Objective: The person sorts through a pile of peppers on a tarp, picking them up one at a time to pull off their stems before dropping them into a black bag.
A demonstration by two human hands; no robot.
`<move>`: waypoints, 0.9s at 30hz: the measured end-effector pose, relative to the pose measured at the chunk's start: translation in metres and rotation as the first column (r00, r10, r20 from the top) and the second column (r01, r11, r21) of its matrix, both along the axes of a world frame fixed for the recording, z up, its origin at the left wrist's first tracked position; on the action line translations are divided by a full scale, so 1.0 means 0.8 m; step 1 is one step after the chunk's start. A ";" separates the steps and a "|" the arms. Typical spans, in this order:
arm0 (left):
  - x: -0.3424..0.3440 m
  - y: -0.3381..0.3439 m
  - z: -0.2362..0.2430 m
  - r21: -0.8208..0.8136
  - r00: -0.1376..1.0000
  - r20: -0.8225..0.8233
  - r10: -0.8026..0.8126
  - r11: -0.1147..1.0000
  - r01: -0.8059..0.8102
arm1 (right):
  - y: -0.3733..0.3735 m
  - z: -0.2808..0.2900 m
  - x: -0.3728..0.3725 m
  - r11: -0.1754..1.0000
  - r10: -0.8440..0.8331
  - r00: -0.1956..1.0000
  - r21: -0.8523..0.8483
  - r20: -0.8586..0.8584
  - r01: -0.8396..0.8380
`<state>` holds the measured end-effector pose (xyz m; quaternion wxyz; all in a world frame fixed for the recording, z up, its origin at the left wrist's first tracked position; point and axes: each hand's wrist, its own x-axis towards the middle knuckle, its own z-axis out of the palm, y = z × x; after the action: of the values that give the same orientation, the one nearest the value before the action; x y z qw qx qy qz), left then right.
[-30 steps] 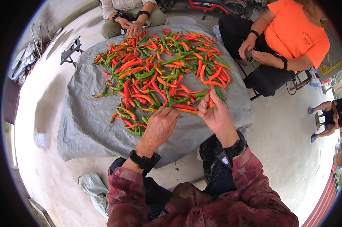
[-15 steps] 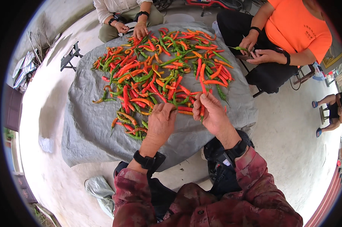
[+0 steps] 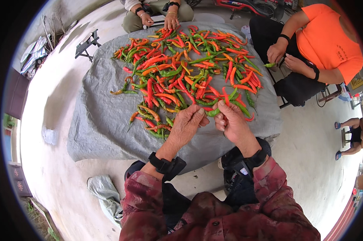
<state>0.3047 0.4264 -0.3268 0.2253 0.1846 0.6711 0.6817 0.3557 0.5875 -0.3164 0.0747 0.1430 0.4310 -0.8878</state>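
Between my two hands, just above the near part of a pepper heap, is a green chili pepper [image 3: 213, 113]. My left hand [image 3: 187, 123] is closed, thumb and fingers pinching at the pepper's left end. On its other end my right hand [image 3: 235, 124] is closed too. A red chili pepper [image 3: 226, 97] rises at the right thumb; whether the hand grips it or it lies behind, I cannot tell. Beyond the fingers spreads the heap of red, orange and green chili peppers [image 3: 165, 76], lying on a grey cloth [image 3: 101, 124] over a table.
Opposite, a person's hand [image 3: 171, 19] touches the far peppers. On the right, a person in an orange shirt [image 3: 326, 36] holds a green pepper [image 3: 270, 65]. A dark stool [image 3: 88, 45] stands left; a pale sack [image 3: 104, 193] lies on the floor nearby.
The red pepper that hung in my right fingers no longer shows there; a green pepper is now between my hands. My hands have come closer together. The whole view has shifted slightly.
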 end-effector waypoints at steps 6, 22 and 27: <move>-0.001 -0.014 0.016 -0.148 0.973 -0.231 0.027 0.987 -0.063 | 0.028 0.002 -0.003 0.935 -0.229 0.969 -0.299 -0.094 0.192; -0.084 -0.101 -0.019 -0.653 0.676 -0.736 -0.036 0.301 -0.695 | 0.164 0.041 0.223 0.413 -0.440 0.830 0.744 -0.342 0.525; -0.055 -0.085 0.018 -0.472 0.587 -0.804 0.090 0.504 -0.724 | 0.168 0.020 0.296 -0.346 -0.129 0.944 0.878 0.305 -0.331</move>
<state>0.2610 0.3588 -0.3121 -0.1723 0.1283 0.9471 0.2383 0.5927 0.7219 -0.3007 0.0663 0.2261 0.9652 -0.1139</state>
